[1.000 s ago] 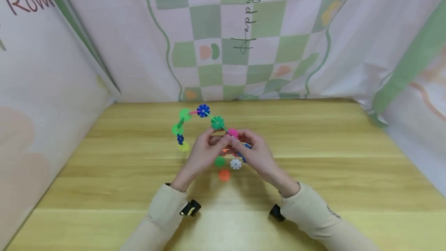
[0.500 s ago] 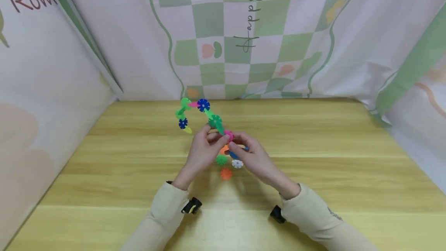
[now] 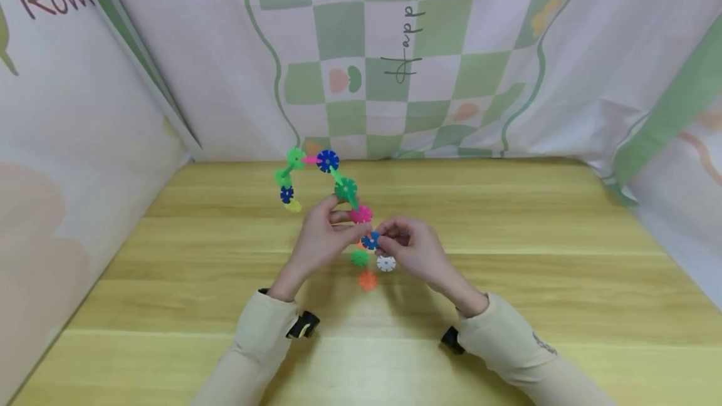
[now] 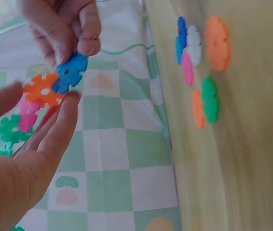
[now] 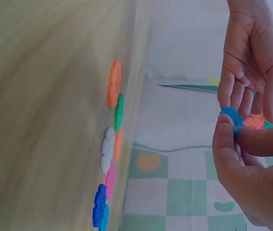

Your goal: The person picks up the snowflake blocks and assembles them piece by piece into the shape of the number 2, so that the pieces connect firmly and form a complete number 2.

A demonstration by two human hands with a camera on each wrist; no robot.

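Note:
A curved chain of interlocking snowflake discs (image 3: 328, 161), in green, blue, pink, yellow and orange, arches up and away to the left in the head view. My left hand (image 3: 324, 230) holds its near end, thumb and fingers about the orange disc (image 4: 43, 90) that follows the pink disc (image 3: 361, 213). From the right, my right hand (image 3: 414, 249) pinches a blue snowflake disc (image 3: 370, 240) between thumb and fingertips. In the left wrist view this blue disc's notched edge overlaps the orange disc's edge. Both hands are raised above the table.
Below the hands, loose discs lie on the wooden table (image 3: 197, 281): a green disc (image 3: 359, 258), a white disc (image 3: 386, 263) and an orange disc (image 3: 368, 280). Pink and blue ones (image 4: 188, 69) show beside them in the wrist views. A patterned curtain (image 3: 383, 118) hangs behind the table.
The chain's far end has risen and tipped away, and my left hand has shifted slightly left. The blue disc in my right hand has turned and come left to the chain's near end.

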